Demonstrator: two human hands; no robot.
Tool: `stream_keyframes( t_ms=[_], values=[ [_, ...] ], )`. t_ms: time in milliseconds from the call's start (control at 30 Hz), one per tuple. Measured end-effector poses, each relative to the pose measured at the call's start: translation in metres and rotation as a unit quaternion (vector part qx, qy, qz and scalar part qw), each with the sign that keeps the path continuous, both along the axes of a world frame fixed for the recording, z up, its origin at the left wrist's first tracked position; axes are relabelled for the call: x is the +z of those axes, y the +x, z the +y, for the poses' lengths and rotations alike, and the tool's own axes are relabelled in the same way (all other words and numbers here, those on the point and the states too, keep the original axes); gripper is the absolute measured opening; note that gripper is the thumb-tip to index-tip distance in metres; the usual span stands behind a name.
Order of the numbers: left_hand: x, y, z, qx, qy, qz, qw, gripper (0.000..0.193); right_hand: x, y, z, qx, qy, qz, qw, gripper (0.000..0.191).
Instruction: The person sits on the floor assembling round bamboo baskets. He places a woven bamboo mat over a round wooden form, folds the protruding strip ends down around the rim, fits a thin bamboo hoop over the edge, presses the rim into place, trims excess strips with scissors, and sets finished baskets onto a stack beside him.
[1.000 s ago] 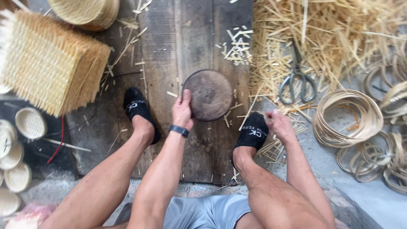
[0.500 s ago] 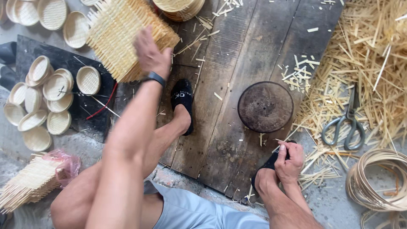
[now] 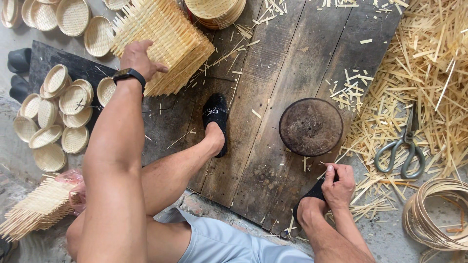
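Note:
My left hand (image 3: pixel 139 58), a black watch on its wrist, reaches out to the stack of square woven bamboo mats (image 3: pixel 163 44) at the top left and rests on the near edge of the top mat; whether it grips is unclear. My right hand (image 3: pixel 338 182) lies low by my right foot in its black sock, fingers pinched on a thin bamboo sliver (image 3: pixel 325 164). A round dark wooden disc (image 3: pixel 311 126) lies on the plank board (image 3: pixel 273 73) between my feet, just above the right hand.
Several small round woven trays (image 3: pixel 61 112) lie at the left. Black-handled scissors (image 3: pixel 402 151) rest on a heap of bamboo strips (image 3: pixel 429 73) at the right. Coiled bamboo hoops (image 3: pixel 436 214) sit bottom right, more woven mats (image 3: pixel 36 209) bottom left, round baskets (image 3: pixel 212 12) at the top.
My left hand left the wooden disc and swung up and left onto the mat stack. The right hand stayed by my right foot. The view panned left.

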State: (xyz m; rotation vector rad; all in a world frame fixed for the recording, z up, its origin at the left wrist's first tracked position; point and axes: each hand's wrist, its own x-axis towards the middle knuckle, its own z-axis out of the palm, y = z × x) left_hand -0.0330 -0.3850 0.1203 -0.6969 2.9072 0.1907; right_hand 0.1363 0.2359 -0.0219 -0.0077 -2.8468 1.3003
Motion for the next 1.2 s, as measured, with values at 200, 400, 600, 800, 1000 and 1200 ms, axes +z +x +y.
stream_keyframes(
  t_ms=[200,400,600,800,1000,1200],
  values=[
    [-0.003,-0.002,0.003,0.108,0.056,-0.062,0.991,0.083,0.002,-0.002,0.001,0.000,-0.006,-0.005,1.000,0.011],
    [0.017,0.002,-0.005,0.025,0.042,-0.054,0.997,0.043,-0.005,0.001,0.005,-0.003,-0.002,-0.014,1.000,0.011],
    [0.071,-0.036,0.045,-0.181,-0.203,0.358,0.893,0.017,-0.009,-0.016,0.018,-0.098,-0.173,-0.151,0.968,0.021],
    [0.016,0.017,0.287,-0.463,0.089,0.319,0.822,0.017,0.024,-0.065,0.042,-0.107,-0.563,-0.203,0.794,0.046],
    [-0.051,0.125,0.392,-0.626,0.155,0.086,0.759,0.048,0.004,-0.088,0.036,-0.105,-0.389,-0.290,0.868,0.030],
    [-0.112,0.105,0.363,-0.240,0.233,0.083,0.939,0.063,-0.036,-0.080,0.030,-0.123,-0.418,-0.201,0.878,0.029]
  ],
)
